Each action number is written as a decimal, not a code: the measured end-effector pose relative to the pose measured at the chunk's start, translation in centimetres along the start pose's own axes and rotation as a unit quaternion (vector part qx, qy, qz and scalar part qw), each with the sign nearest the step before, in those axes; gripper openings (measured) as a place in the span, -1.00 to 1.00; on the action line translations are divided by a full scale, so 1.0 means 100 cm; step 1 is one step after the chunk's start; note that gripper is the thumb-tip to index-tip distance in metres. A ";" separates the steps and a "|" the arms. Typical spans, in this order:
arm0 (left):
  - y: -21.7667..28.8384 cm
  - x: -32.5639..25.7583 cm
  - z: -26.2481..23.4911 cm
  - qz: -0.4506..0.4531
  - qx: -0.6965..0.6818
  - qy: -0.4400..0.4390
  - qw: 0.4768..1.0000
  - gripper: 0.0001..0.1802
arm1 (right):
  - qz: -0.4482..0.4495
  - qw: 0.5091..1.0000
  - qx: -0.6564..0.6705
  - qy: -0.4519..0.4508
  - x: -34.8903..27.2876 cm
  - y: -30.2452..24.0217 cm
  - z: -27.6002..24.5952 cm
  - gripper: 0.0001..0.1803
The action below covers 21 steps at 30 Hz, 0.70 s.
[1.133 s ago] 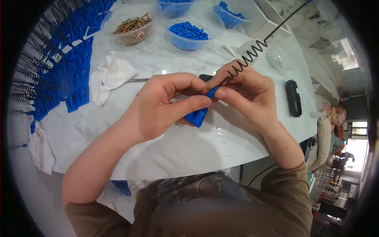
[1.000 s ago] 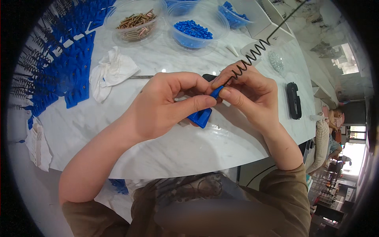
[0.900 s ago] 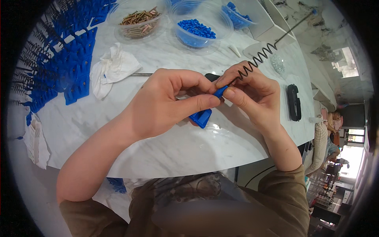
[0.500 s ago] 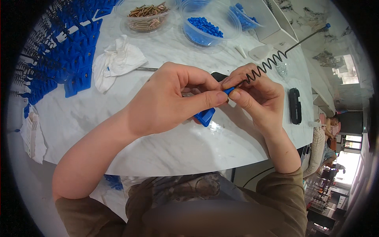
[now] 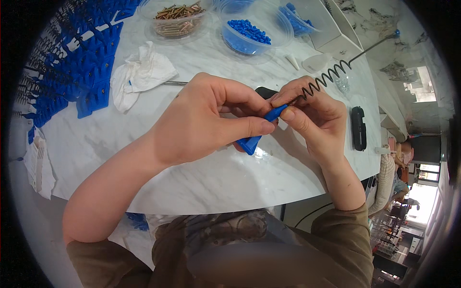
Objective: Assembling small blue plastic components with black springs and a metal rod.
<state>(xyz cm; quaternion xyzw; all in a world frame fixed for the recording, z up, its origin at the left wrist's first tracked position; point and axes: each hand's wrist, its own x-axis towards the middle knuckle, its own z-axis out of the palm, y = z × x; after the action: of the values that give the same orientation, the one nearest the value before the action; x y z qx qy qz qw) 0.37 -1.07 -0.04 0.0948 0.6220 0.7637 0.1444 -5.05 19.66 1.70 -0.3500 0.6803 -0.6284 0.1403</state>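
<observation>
1. The blue plastic piece [image 5: 251, 145] is between the two hands, above the table [image 5: 206, 192], its wide end low by the left hand [image 5: 197, 122] and its narrow neck reaching up and right to the right hand [image 5: 317, 115].
2. Its long axis slants from lower left to upper right. The black coiled wire [image 5: 326, 81] extends in nearly that line from the neck, over the right fingers and away from the person, ending in a small blue tip [image 5: 397, 33].
3. Both hands touch the piece: the left takes its body, the right is nearer the neck and coil.
4. The left hand pinches the body between thumb and curled fingers, back of the hand upward, forearm angled in from the lower left.
5. The right hand pinches around the neck, thumb below and forefinger above; whether the tips press on plastic, wire or both, I cannot tell. Its wrist is bent, its forearm rising from the lower right.
6. Beyond the hands, a metal rod [image 5: 174, 83] lies partly under a crumpled white tissue [image 5: 141, 77].
</observation>
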 end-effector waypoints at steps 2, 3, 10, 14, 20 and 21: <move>0.000 0.000 0.000 -0.002 -0.006 0.001 1.000 -0.76 | 0.006 1.000 0.014 -0.001 0.000 0.001 0.000 -0.85; 0.000 0.000 0.000 -0.003 -0.011 0.003 1.000 -0.76 | 0.011 1.000 0.029 -0.002 0.000 0.002 0.000 -0.85; 0.002 -0.001 0.000 -0.020 -0.027 -0.005 0.999 -0.78 | 0.017 0.998 0.063 0.002 -0.001 0.005 0.001 -0.86; 0.001 -0.001 0.000 -0.024 -0.041 -0.012 0.999 -0.79 | 0.009 0.999 0.044 -0.003 -0.001 0.007 -0.001 -0.85; -0.002 -0.001 0.001 -0.021 -0.066 -0.019 0.997 -0.80 | 0.026 0.996 0.082 -0.004 -0.001 0.004 0.002 -0.85; -0.003 -0.001 0.001 -0.013 -0.073 -0.016 0.997 -0.80 | 0.028 0.995 0.091 -0.004 -0.001 0.004 0.002 -0.85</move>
<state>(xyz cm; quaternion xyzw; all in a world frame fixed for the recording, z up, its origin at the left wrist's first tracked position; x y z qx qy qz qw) 0.51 -0.93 -0.30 0.0885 0.5633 0.8035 0.1710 -4.93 19.54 1.28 -0.3191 0.6292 -0.6822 0.1921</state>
